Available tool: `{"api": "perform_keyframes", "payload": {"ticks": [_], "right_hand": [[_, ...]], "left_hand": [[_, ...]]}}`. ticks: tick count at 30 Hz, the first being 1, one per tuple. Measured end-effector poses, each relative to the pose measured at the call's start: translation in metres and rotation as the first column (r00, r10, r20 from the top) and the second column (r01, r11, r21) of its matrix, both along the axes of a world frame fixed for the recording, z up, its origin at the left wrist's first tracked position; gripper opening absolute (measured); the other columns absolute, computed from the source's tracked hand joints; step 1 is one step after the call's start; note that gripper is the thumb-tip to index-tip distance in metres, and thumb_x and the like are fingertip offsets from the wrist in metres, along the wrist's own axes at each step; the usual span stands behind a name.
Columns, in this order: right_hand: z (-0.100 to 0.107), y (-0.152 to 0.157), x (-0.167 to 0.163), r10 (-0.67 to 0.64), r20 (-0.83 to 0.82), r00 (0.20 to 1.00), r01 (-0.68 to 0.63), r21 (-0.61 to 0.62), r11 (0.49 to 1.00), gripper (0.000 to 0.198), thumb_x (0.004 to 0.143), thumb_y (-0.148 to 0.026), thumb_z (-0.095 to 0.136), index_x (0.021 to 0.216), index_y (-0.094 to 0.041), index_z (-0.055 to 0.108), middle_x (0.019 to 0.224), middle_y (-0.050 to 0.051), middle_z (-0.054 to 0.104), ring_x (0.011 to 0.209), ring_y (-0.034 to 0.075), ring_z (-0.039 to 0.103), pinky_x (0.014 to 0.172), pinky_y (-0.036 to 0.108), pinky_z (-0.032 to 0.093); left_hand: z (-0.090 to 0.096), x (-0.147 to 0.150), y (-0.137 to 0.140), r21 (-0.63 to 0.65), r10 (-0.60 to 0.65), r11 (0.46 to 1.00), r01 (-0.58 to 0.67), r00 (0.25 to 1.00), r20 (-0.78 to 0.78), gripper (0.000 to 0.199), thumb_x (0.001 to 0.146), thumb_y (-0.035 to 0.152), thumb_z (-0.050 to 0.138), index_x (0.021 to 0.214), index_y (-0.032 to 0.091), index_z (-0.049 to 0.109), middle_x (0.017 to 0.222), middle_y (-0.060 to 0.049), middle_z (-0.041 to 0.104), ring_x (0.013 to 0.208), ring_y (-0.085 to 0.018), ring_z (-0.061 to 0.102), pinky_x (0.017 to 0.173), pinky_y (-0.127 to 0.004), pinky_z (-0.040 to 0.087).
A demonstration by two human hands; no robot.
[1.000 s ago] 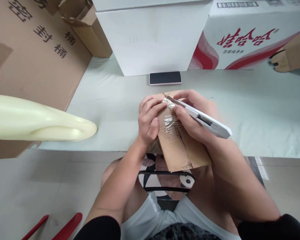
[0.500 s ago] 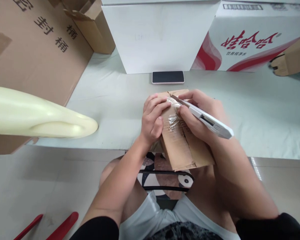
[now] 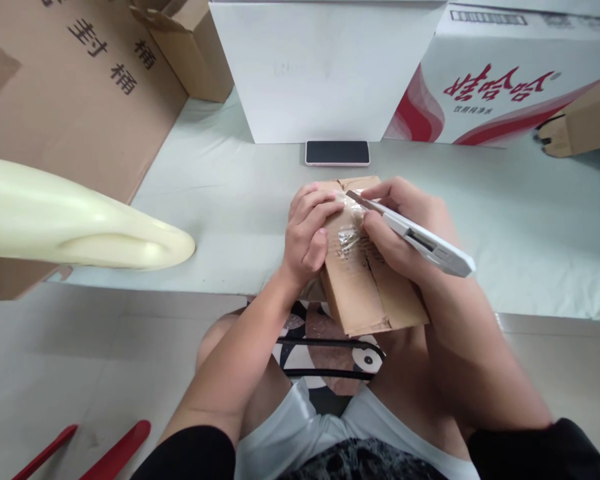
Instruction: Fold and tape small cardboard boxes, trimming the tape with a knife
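Pale green cloth [image 3: 220,193] covers the table [image 3: 535,233]. On it, a phone [image 3: 337,153] lies screen up just before a white box [image 3: 325,73]; to the right, a red-printed box [image 3: 505,57], then a tan carton [image 3: 594,120]; left, a small carton [image 3: 203,60] beside a big carton [image 3: 75,127]

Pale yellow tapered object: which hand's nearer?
Left. Left hand is right of the pale yellow object, on the cardboard box; right hand is farther right, holding the utility knife.
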State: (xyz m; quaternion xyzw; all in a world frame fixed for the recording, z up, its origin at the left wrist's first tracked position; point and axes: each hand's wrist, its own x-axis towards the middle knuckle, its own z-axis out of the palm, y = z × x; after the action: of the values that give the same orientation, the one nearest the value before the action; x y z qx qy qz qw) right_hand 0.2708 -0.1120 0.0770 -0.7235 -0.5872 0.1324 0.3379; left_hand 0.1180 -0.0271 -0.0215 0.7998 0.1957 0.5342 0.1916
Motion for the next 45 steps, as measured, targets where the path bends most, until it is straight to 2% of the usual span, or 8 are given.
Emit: {"api": "perform_keyframes", "payload": {"ticks": [7,15,21,28,34,40,45], "right_hand": [[0.0010,0.0010,0.0004,0.020,-0.022,1.000,-0.020,-0.030,0.999,0.022,0.084,-0.034,0.059,0.101,-0.024,0.068,0.081,0.002,0.076,0.066,0.020,0.064,0.066,0.032,0.048],[-0.0007,-0.0015,0.0001,0.002,-0.053,0.999,-0.001,0.015,1.000,0.022,0.085,-0.030,0.058,0.104,-0.026,0.068,0.078,0.001,0.075,0.066,0.021,0.066,0.066,0.032,0.050],[-0.0018,-0.0003,0.0001,-0.002,-0.026,1.000,0.002,0.009,1.000,0.022,0.086,-0.032,0.058,0.105,-0.027,0.068,0.082,0.003,0.076,0.071,0.023,0.068,0.068,0.034,0.052],[0.0036,0.0016,-0.0015,0.004,-0.006,1.000,-0.004,-0.051,0.999,0.024,0.086,-0.036,0.058,0.104,-0.026,0.069,0.083,0.005,0.075,0.073,0.025,0.068,0.070,0.036,0.051],[0.0031,0.0000,-0.0003,0.012,-0.039,0.999,-0.014,-0.048,0.999,0.021,0.083,-0.031,0.057,0.100,-0.024,0.068,0.080,0.003,0.074,0.067,0.020,0.064,0.068,0.033,0.047],[0.0065,0.0003,0.0002,0.027,-0.010,1.000,-0.028,-0.083,0.996,0.022,0.084,-0.034,0.060,0.101,-0.025,0.070,0.084,0.005,0.077,0.071,0.022,0.065,0.070,0.033,0.048],[0.0042,0.0004,0.0011,0.020,-0.072,0.997,-0.023,-0.048,0.999,0.021,0.082,-0.031,0.058,0.097,-0.024,0.071,0.078,0.002,0.075,0.066,0.019,0.064,0.066,0.031,0.046]], "left_hand": [[-0.0002,0.0002,0.0012,0.000,0.003,1.000,-0.003,1.000,-0.019,0.045,0.106,0.045,0.027,0.117,0.025,0.066,0.125,-0.007,0.069,0.125,-0.026,0.059,0.122,-0.054,0.040],[-0.0019,0.0007,0.0011,-0.010,0.042,0.999,-0.042,0.998,-0.045,0.050,0.105,0.049,0.023,0.117,0.027,0.066,0.126,-0.007,0.069,0.129,-0.028,0.058,0.123,-0.056,0.038],[-0.0017,0.0011,0.0007,-0.018,0.016,1.000,-0.016,1.000,-0.022,0.047,0.105,0.047,0.026,0.119,0.028,0.066,0.127,-0.007,0.069,0.129,-0.028,0.057,0.123,-0.056,0.037],[-0.0007,0.0008,0.0002,-0.019,0.019,1.000,-0.020,0.999,-0.027,0.048,0.104,0.047,0.027,0.116,0.025,0.068,0.124,-0.009,0.070,0.126,-0.029,0.058,0.121,-0.055,0.040],[-0.0011,0.0006,0.0000,-0.020,0.020,1.000,-0.020,1.000,-0.019,0.047,0.104,0.046,0.028,0.117,0.026,0.068,0.124,-0.008,0.070,0.127,-0.028,0.058,0.121,-0.055,0.040],[-0.0018,0.0003,0.0004,-0.023,0.029,0.999,-0.030,0.999,-0.042,0.050,0.104,0.049,0.025,0.115,0.025,0.068,0.124,-0.009,0.070,0.125,-0.029,0.059,0.121,-0.056,0.040],[-0.0025,0.0004,0.0006,-0.032,0.027,0.999,-0.029,0.999,-0.037,0.049,0.104,0.048,0.026,0.117,0.027,0.067,0.125,-0.008,0.069,0.128,-0.030,0.057,0.122,-0.057,0.038]]}}
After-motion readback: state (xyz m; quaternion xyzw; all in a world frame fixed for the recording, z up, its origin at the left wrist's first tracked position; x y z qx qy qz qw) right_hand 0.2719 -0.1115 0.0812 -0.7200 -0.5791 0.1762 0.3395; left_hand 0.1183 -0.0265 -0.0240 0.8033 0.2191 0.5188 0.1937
